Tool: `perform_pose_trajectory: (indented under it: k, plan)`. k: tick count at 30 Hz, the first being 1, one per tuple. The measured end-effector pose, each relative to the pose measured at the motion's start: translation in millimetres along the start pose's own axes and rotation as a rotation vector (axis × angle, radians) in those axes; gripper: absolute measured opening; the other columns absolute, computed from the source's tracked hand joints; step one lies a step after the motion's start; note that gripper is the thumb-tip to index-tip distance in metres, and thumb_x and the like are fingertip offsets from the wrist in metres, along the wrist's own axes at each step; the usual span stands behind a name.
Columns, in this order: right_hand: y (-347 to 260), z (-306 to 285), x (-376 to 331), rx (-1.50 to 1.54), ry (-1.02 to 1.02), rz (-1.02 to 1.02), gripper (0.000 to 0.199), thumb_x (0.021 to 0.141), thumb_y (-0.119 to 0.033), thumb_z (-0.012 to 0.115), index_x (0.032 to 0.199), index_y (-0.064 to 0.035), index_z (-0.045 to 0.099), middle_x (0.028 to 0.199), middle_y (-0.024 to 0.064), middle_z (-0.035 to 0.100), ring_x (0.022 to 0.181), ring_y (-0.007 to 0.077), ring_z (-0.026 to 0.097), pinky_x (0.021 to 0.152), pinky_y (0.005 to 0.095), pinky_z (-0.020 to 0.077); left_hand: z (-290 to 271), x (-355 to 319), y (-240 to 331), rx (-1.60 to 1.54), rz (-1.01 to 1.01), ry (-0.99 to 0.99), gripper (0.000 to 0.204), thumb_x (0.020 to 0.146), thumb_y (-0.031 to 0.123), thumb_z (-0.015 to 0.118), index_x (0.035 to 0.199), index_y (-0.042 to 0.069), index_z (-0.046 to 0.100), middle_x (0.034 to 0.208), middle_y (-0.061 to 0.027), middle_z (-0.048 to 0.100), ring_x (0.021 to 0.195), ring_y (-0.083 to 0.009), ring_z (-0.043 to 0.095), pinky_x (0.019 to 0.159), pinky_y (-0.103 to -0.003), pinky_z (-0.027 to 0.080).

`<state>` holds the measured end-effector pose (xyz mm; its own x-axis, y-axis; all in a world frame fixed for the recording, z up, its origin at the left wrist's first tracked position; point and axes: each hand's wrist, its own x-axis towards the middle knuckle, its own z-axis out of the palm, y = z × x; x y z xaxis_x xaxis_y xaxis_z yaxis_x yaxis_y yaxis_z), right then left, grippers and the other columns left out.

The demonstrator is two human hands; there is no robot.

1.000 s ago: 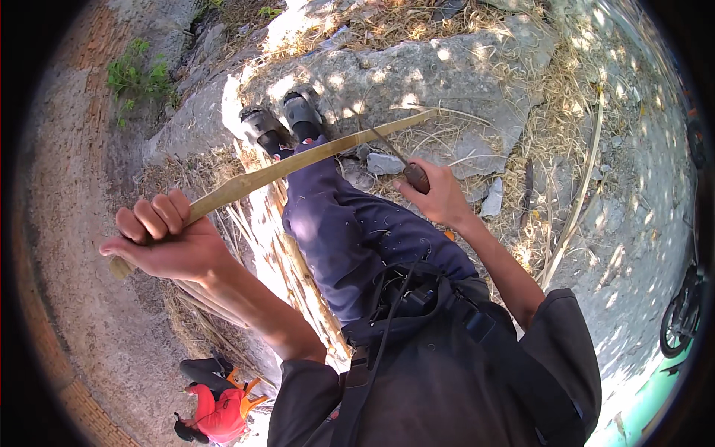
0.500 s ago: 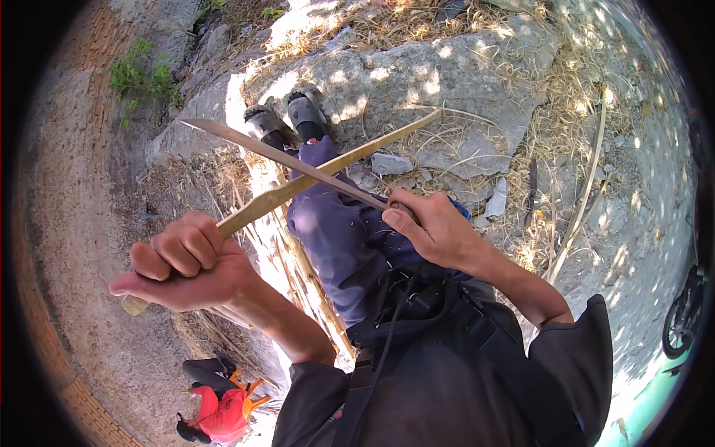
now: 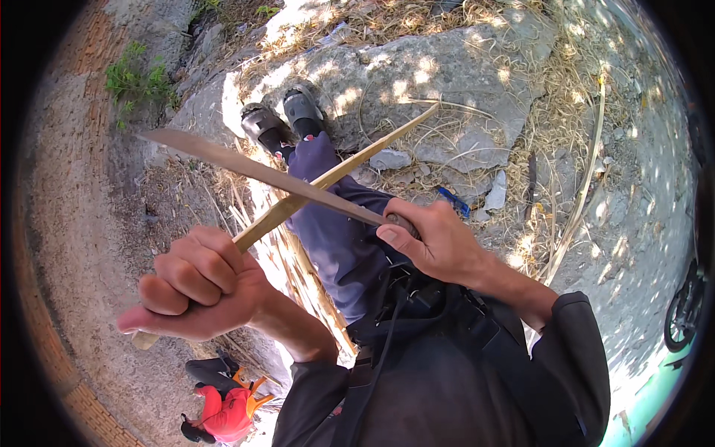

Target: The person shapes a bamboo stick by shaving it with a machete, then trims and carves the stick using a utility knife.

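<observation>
A seated person's left hand (image 3: 197, 287) is fisted tight around the near end of a long bamboo strip (image 3: 335, 175), which slants up across the dark trousers (image 3: 339, 238) toward a grey rock (image 3: 417, 82). The right hand (image 3: 436, 242) grips the handle of a long-bladed knife (image 3: 261, 171), its blade lying across the strip where the two meet above the knees.

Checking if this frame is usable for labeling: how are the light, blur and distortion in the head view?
Head view: hard sun with dappled shade on the rock; a blown-out patch beside the leg; strong fisheye bend with a black rim; left hand, right hand, blade and bamboo strip are sharp, no motion blur.
</observation>
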<state>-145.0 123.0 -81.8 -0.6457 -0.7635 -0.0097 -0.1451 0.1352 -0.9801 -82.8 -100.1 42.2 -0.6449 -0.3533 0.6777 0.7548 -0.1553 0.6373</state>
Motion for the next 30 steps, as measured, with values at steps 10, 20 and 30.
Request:
perform_pose_trajectory:
  k: [10,20,30]
  plan:
    - [1,7,-3,-0.107,0.051,0.002,0.055,0.104,-0.060,0.056,0.093,-0.0060,0.064,0.057,0.0156,0.057,0.056,0.0417,0.062,0.054,0.0496,0.0461,-6,-5,5,-0.076,-0.004,0.036,0.064,0.112,0.064,0.025,0.064,0.021,0.018,0.043,0.0059,0.024,0.033,-0.0039,0.015,0.030,-0.023,0.019]
    - [12,3,6,-0.172,0.034,0.020,0.051,0.105,-0.055,0.057,0.095,-0.0055,0.064,0.060,0.0155,0.056,0.056,0.0395,0.061,0.054,0.0450,0.0453,-8,-6,3,-0.034,0.014,0.058,0.064,0.113,0.062,0.024,0.064,0.021,0.018,0.043,0.0062,0.023,0.034,-0.0035,0.014,0.029,-0.023,0.019]
    - [105,-20,12,-0.320,0.193,0.275,0.056,0.105,-0.060,0.054,0.093,-0.0066,0.066,0.060,0.0157,0.059,0.057,0.0420,0.062,0.055,0.0505,0.0465,7,-9,1,-0.031,0.002,-0.018,0.061,0.115,0.058,0.023,0.064,0.024,0.015,0.045,0.0109,0.015,0.037,-0.0006,0.012,0.036,-0.022,0.013]
